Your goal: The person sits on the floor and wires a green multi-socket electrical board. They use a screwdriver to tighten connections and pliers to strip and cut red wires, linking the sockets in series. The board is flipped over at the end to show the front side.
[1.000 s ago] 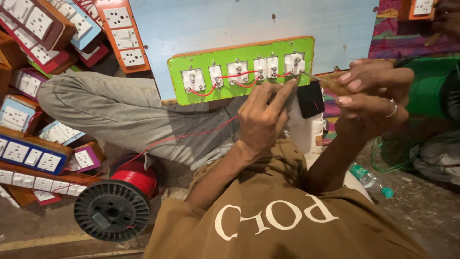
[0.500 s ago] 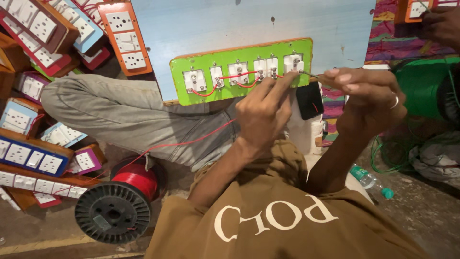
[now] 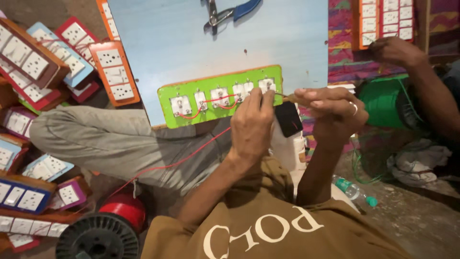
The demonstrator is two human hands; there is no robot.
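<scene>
The green panel (image 3: 191,117) lies back-up on the blue board (image 3: 191,43), at about 12 o'clock from the person's chest. It carries a row of white switch backs, looped together with red wire (image 3: 225,97). It looks like a light, rigid plastic plate. Best gripped by its long edges, since the middle is all terminals and thin wire that would bend or pull loose easily.

Left hand (image 3: 251,124) is curled, fingers pressed down at the panel's right end around the last switch backs, steadying it. I judge it closed on the wire there, though the fingertips are hidden.

Right hand (image 3: 330,112), at 3 o'clock from the panel, is closed in a pinch, thumb and fingers drawn together on what seems a thin tool shaft pointing at the panel's end. A black block (image 3: 287,118) hangs just below, between the two hands.

A strand of red wire runs down toward 7 o'clock to the red spool (image 3: 122,211). Pliers (image 3: 230,12) rest at the board's top. Another person's hand (image 3: 397,50) works at 2 o'clock, beside a green spool (image 3: 383,103).
</scene>
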